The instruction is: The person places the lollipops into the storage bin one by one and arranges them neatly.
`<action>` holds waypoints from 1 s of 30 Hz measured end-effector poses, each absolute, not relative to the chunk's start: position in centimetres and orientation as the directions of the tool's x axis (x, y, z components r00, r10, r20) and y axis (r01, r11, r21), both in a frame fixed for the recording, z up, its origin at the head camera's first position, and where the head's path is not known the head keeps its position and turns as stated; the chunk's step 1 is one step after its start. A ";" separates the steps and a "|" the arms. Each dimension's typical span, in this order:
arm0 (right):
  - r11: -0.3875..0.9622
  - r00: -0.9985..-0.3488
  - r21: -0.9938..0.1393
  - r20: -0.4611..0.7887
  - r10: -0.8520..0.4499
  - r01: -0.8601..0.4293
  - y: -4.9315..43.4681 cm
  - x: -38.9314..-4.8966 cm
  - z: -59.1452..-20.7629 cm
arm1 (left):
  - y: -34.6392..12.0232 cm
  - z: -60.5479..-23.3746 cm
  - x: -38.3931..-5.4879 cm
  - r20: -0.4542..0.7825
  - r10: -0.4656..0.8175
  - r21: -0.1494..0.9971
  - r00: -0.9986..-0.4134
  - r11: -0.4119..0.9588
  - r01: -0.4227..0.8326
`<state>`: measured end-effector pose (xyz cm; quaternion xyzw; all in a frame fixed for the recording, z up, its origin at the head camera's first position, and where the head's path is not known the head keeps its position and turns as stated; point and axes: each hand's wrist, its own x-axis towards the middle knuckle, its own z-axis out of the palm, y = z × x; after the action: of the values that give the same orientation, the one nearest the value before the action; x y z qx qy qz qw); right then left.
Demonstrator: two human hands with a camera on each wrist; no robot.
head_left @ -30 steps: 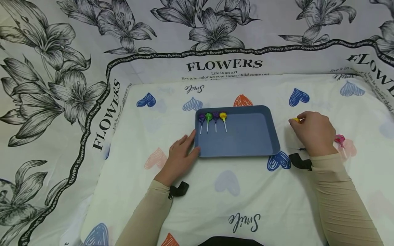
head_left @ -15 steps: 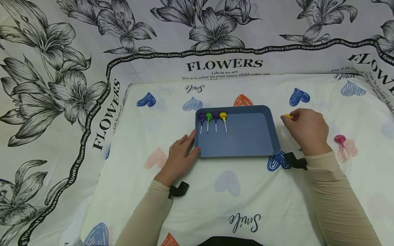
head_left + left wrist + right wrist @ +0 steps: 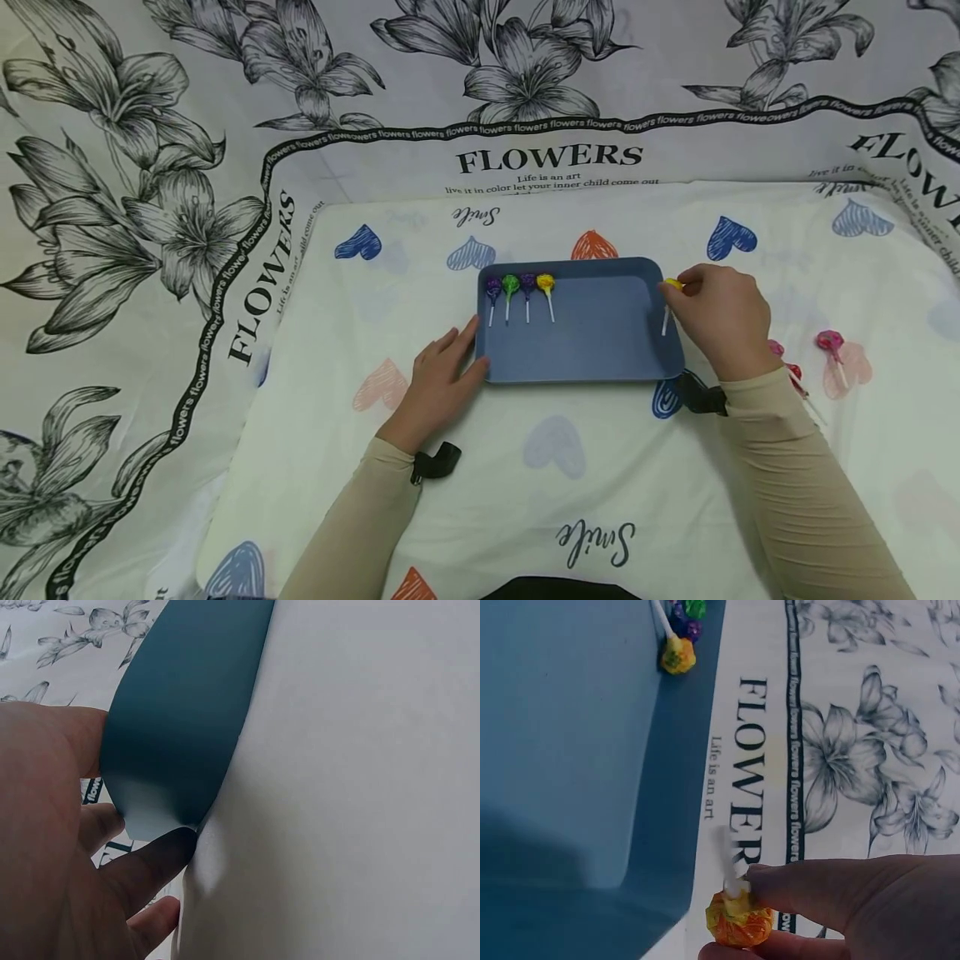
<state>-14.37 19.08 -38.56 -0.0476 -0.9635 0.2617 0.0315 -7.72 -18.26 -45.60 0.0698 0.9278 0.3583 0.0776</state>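
A yellow-orange lollipop (image 3: 739, 921) is pinched by its wrapped head between the thumb and fingers of my right hand (image 3: 726, 321), at the right edge of a blue-grey tray (image 3: 607, 333). Its white stick points down in the head view. Along the tray's far left side lie a purple lollipop (image 3: 492, 288), a green lollipop (image 3: 511, 285), a second purple lollipop (image 3: 528, 285) and a yellow lollipop (image 3: 545, 284), side by side with sticks toward me. My left hand (image 3: 435, 387) touches the tray's left edge, its fingers fairly straight against the side wall.
Right of the tray, a pink lollipop (image 3: 829, 340) lies on the white heart-print cloth (image 3: 600, 450). Another pink lollipop (image 3: 776, 347) and a red lollipop (image 3: 793, 370) lie partly behind my right wrist. A flower-print cloth (image 3: 405, 167) spreads beyond.
My right hand has moved left with the yellow lollipop, from the cloth to the tray's right edge. Lollipops behind its wrist have come into view. The left hand stays put.
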 end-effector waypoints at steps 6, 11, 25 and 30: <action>0.850 -0.995 -0.523 0.030 0.099 0.068 17.9 -14.9 -38.3 | -18.3 -45.4 -7.8 -0.085 0.187 0.667 -0.979 0.740 0.083; 0.846 -0.996 -0.531 0.046 0.078 0.042 17.1 -15.2 -38.3 | -18.3 -45.3 -7.8 -0.095 0.187 0.669 -0.978 0.740 0.076; 0.844 -0.999 -0.537 0.028 0.027 0.008 15.4 -17.1 -39.6 | -18.4 -45.2 -7.7 -0.095 0.184 0.664 -0.978 0.744 0.076; 0.844 -1.000 -0.537 0.011 0.013 0.005 14.3 -17.4 -39.6 | -18.3 -45.5 -7.7 -0.105 0.185 0.666 -0.977 0.743 0.069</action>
<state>-17.37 14.32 -39.62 -0.0045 -0.9601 0.2795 0.0070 -7.68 -18.31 -45.46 0.0681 0.9299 0.3520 0.0822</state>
